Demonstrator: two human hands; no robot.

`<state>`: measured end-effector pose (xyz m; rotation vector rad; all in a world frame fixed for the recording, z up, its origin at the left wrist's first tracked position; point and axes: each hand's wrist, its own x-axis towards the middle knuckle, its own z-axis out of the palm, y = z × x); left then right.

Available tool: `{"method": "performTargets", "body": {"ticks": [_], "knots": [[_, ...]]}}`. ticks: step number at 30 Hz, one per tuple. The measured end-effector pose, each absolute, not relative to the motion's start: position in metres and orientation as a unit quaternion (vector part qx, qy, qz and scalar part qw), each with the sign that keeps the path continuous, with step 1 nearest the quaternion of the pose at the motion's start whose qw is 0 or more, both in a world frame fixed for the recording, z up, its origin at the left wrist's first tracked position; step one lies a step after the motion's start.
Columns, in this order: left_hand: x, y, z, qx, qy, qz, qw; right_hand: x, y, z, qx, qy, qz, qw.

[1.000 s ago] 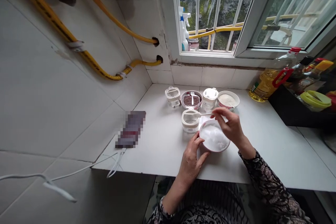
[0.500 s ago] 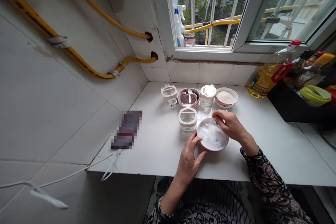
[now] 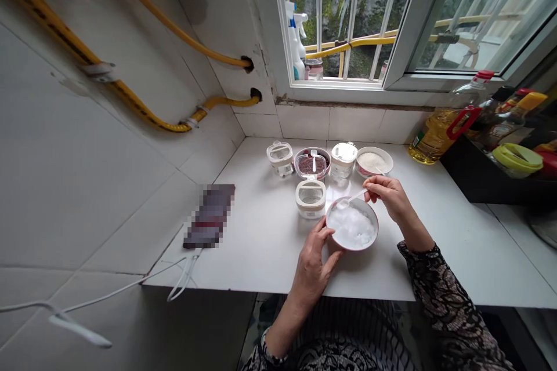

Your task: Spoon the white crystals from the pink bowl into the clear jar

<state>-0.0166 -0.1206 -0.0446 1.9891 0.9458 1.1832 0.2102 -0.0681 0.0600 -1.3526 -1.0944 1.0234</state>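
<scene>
Both hands show on my feed. The fingers (image 3: 371, 183) of my right hand (image 3: 390, 200) pinch the handle of a small white spoon (image 3: 353, 196), its tip just over the far-left rim of a red-rimmed white bowl (image 3: 351, 249). The left hand (image 3: 311, 261) curls its fingers (image 3: 324, 233) against that bowl's left side, gripping it. White granules (image 3: 351, 227) fill the bowl, which sits on a white counter (image 3: 261, 255) just beside a lidless square container (image 3: 310, 199). Farther off stand a bowl of reddish grains (image 3: 310, 164) and a bowl of white powder (image 3: 373, 161).
</scene>
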Motion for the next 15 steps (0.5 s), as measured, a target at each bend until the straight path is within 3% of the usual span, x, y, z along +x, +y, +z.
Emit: {"method": "performTargets", "body": {"ticks": [4, 8, 13, 15], "knots": [[-0.017, -0.121, -0.045, 0.758, 0.358, 0.448, 0.311, 0.199, -0.069, 0.062, -0.533, -0.466, 0.417, 0.570], [-0.016, -0.121, -0.046, 0.758, 0.356, 0.450, 0.309, 0.174, -0.072, 0.056, -0.500, -0.557, 0.298, 0.592], [-0.016, -0.121, -0.044, 0.756, 0.357, 0.454, 0.310, 0.155, -0.075, 0.047, -0.414, -0.768, 0.069, 0.483], [-0.016, -0.121, -0.044, 0.756, 0.355, 0.454, 0.309, 0.158, -0.078, 0.050, -0.401, -0.780, 0.030, 0.481]]}}
